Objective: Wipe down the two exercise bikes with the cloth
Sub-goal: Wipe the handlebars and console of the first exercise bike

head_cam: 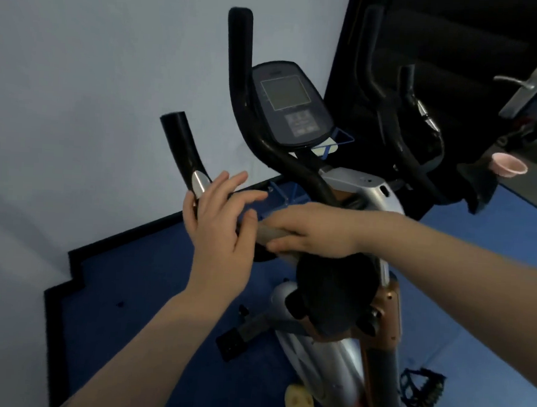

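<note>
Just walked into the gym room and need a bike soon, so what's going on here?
A person stands over the near exercise bike. Their right hand grips a grey cloth against the lower handlebar, while the left hand rests open on the handlebar by its silver sensor. A second bike stands behind, untouched, near the dark door.

1. Exercise bike point(363, 193): silver-grey body with copper-orange panels
2. Handlebars point(238, 63): black, with a shiny silver patch on the lower left grip
3. Console point(290, 102): dark navy casing, grey screen
4. Cloth point(271, 232): grey-beige
5. Floor point(149, 284): plain blue, edged by a black skirting strip
6. Wall point(96, 67): pale grey-white
7. Cup point(508, 165): pink
8. Door handle point(526, 83): silver metal
</note>
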